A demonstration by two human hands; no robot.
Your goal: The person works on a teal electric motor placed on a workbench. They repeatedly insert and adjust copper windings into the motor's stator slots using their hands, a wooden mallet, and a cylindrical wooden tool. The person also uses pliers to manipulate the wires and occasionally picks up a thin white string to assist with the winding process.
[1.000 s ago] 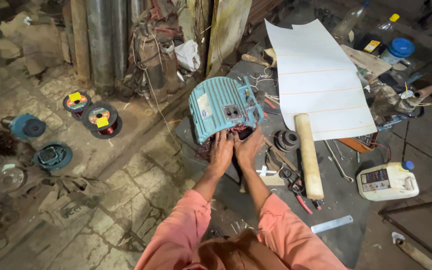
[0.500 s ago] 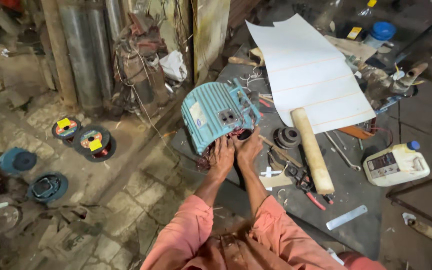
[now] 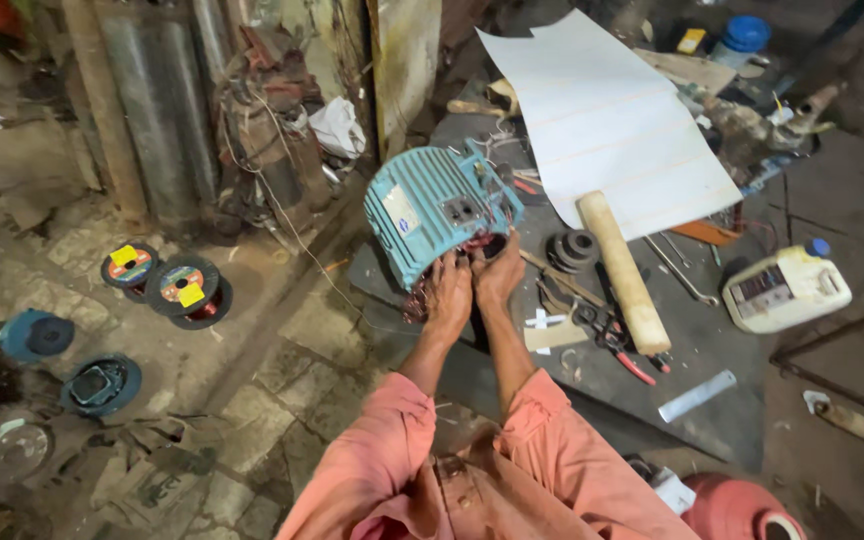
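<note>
The electric motor housing lies on the desk, with the wooden mallet to its right. A paper sheet lies behind the mallet. Wire spools sit on the floor to the left.

Floor was cracked, grimy stone paving, littered with scraps. Rusty corrugated metal sheets and a worn wooden post stood along the back. Dark steel plate worktop sat low on the right, cluttered. Light was dim and uneven.
</note>
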